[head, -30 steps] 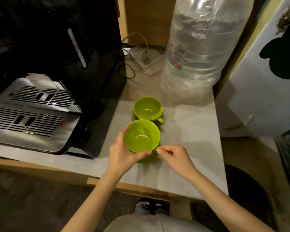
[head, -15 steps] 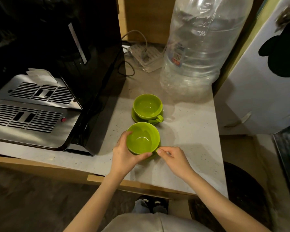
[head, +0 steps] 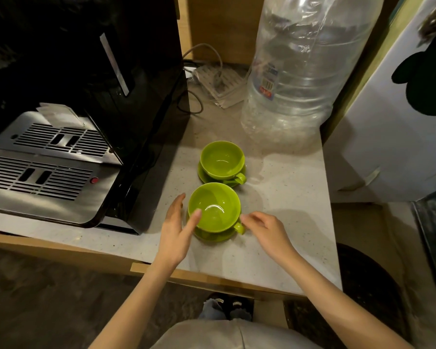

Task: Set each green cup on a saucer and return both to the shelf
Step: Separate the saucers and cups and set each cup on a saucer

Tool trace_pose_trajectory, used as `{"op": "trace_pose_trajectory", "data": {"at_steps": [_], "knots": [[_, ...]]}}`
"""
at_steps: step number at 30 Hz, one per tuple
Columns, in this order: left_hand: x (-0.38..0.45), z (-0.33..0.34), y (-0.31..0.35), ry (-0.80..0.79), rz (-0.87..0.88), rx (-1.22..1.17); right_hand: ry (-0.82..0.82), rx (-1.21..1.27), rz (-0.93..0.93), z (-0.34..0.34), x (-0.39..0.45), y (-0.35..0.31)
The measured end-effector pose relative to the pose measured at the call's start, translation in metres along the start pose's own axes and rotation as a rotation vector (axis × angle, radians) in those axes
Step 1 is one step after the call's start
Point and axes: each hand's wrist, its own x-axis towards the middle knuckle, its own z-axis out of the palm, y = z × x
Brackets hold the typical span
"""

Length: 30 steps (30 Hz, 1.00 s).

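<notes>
Two green cups stand on green saucers on the pale shelf top. The far cup rests on its saucer, handle to the near right. The near cup sits on its saucer, handle pointing right. My left hand is just left of the near cup, fingers spread, with the thumb tip at the rim. My right hand hovers at the cup's handle with its fingers loosely apart and holds nothing.
A black coffee machine with a metal drip tray fills the left side. A large clear water bottle stands behind the cups. A power strip with cables lies at the back. A white cabinet borders the right.
The near cup came down onto its saucer on the shelf top. Both hands then let go and opened beside it.
</notes>
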Motion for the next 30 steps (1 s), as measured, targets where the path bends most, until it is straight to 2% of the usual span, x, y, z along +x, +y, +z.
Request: {"op": "trace_pose_trajectory", "data": {"at_steps": [2, 4, 7, 10, 14, 20, 30], "knots": [[0.004, -0.005, -0.005, 0.065, -0.060, -0.019, 0.032, 0.073, 0.079, -0.006, 0.012, 0.000], [0.008, -0.009, -0.008, 0.078, -0.193, -0.109, 0.026, 0.120, 0.162, -0.010, 0.025, -0.001], [0.015, -0.013, -0.009, 0.002, -0.383, -0.201, -0.058, 0.133, 0.277, -0.013, 0.039, -0.004], [0.020, -0.012, -0.008, -0.040, -0.480, -0.227, -0.147, 0.119, 0.358, -0.011, 0.044, -0.011], [0.025, -0.013, -0.011, -0.135, -0.596, -0.303, -0.196, 0.097, 0.377, -0.005, 0.049, -0.013], [0.026, -0.012, -0.014, -0.148, -0.589, -0.299, -0.190, -0.002, 0.308, -0.001, 0.057, -0.004], [0.015, -0.013, -0.004, -0.162, -0.494, -0.407, -0.239, 0.051, 0.272, -0.017, 0.043, -0.010]]}}
